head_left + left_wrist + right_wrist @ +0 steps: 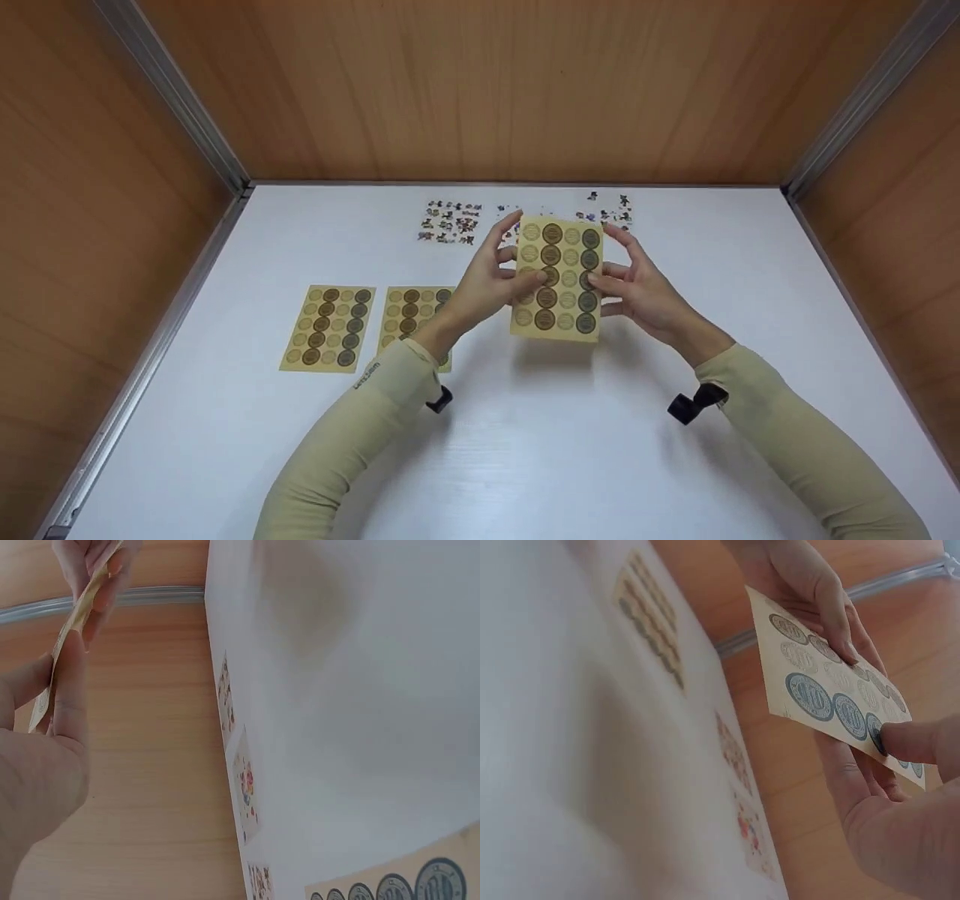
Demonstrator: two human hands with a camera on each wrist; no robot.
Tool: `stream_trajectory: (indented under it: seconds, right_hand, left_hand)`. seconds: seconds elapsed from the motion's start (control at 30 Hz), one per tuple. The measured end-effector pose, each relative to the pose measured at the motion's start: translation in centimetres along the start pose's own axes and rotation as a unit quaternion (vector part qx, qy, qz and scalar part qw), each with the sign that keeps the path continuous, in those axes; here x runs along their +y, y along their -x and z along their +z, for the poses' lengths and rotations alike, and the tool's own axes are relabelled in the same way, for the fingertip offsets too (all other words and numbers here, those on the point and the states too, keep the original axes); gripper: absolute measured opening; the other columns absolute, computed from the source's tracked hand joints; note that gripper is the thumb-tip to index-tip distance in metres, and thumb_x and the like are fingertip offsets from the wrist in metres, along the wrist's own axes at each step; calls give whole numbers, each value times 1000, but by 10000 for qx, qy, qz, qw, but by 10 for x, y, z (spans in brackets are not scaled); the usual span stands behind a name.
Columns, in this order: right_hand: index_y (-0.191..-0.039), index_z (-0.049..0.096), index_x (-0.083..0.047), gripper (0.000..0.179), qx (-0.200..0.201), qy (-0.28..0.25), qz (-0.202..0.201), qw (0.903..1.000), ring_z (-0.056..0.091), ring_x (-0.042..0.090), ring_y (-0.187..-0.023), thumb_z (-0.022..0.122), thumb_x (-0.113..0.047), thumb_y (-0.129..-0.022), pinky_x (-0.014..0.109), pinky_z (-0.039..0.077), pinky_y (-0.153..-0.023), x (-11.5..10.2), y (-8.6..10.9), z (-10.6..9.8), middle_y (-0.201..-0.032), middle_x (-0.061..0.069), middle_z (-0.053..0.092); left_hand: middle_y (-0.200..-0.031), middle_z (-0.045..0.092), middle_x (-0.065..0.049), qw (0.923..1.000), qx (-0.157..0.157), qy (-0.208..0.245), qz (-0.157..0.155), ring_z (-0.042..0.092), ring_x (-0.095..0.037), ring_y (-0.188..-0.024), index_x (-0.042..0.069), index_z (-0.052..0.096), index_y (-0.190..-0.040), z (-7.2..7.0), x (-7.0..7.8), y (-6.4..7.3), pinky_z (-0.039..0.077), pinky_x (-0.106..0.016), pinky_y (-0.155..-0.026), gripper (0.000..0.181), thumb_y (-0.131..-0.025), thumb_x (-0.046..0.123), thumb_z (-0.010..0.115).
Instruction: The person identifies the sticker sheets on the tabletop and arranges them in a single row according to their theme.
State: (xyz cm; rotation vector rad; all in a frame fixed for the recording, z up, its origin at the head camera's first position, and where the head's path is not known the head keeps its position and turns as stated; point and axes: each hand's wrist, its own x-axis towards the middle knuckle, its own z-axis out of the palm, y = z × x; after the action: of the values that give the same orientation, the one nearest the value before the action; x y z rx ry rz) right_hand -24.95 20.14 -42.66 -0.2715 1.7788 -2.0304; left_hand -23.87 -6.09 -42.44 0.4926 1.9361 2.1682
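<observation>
A tan sticker sheet [559,285] with columns of round coin-like seals, some brown, some dark and some pale, is held up above the table by both hands. On its left edge the left hand [487,281] pinches it, thumb on the printed face and fingers behind. Along the opposite edge the right hand [645,292] grips it the same way, as the right wrist view also shows with the thumb over a dark seal. In the left wrist view the sheet [82,607] appears nearly edge-on and slightly bowed.
Two matching sticker sheets [328,328] lie on the white table [510,457] at the left, one partly behind the left forearm. Clear sheets with small colourful figures [450,222] lie along the back. Wooden panels [480,90] wall the table on three sides.
</observation>
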Motion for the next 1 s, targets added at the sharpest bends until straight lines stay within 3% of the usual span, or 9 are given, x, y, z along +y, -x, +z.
stream_trajectory:
  seconds: [0.13, 0.27, 0.37, 0.57, 0.73, 0.87, 0.93, 1.0]
  right_hand:
    - [-158, 22, -33, 83, 7, 376, 239, 9990, 73, 31, -94, 71, -9, -96, 46, 63, -74, 9, -4, 5, -114, 19, 67]
    - [-158, 23, -32, 85, 17, 584, 407, 9975, 72, 29, -90, 74, -8, -94, 49, 63, -75, 21, -9, 8, -113, 18, 66]
    - [-158, 24, -30, 85, 22, 732, 475, 9962, 72, 27, -89, 75, -8, -93, 49, 63, -75, 31, -13, 10, -113, 17, 65]
    - [-156, 31, -20, 76, -54, 1084, 699, 9916, 72, 26, -83, 72, -7, -94, 43, 64, -67, 51, -20, 16, -112, 15, 62]
    - [-159, 26, -11, 76, -307, 1717, 735, 9819, 71, 26, -85, 68, -6, -96, 38, 63, -66, 63, -27, 23, -121, 17, 56]
    - [-159, 29, -7, 74, -531, 2401, 428, 9683, 68, 29, -97, 67, -5, -96, 39, 62, -74, 65, -29, 28, -131, 19, 53]
    - [-157, 33, -4, 71, -666, 2959, 76, 9529, 65, 31, -108, 69, -6, -96, 41, 60, -84, 65, -29, 30, -135, 20, 55]
    - [-155, 37, 0, 69, -789, 3594, -299, 9294, 60, 34, -120, 71, -11, -96, 45, 54, -99, 66, -30, 31, -140, 20, 54]
  left_hand:
    - [-119, 66, -16, 9981, -16, -17, -619, 74, -35, -88, 32, 15, -162, -10, -2, 11, 63, -39, -60, 97, -91, 4, 75]
    - [-116, 63, -15, 9912, 12, -114, -1317, 72, -30, -86, 31, 12, -162, -19, -9, 19, 63, -46, -67, 94, -95, 5, 71]
    - [-111, 59, -15, 9856, 65, -259, -1672, 69, -27, -86, 31, 12, -163, -25, -15, 23, 63, -48, -71, 92, -96, 4, 69]
    - [-114, 58, -16, 9729, 96, -716, -2198, 69, -29, -90, 27, 12, -164, -35, -24, 30, 63, -46, -72, 93, -95, 2, 69]
    - [-111, 60, -17, 9615, 120, -1250, -2443, 70, -29, -85, 22, 10, -164, -43, -32, 35, 64, -44, -68, 92, -95, -1, 67]
    - [-108, 60, -16, 9565, 265, -1525, -2472, 70, -28, -84, 21, 11, -164, -48, -38, 38, 64, -43, -68, 92, -95, -1, 68]
    - [-106, 61, -15, 9558, 330, -1615, -2435, 70, -26, -82, 20, 11, -164, -49, -41, 39, 63, -43, -67, 93, -94, -1, 68]
    - [-101, 62, -15, 9558, 394, -1724, -2347, 69, -24, -77, 17, 12, -164, -50, -44, 39, 63, -42, -66, 93, -93, -3, 68]
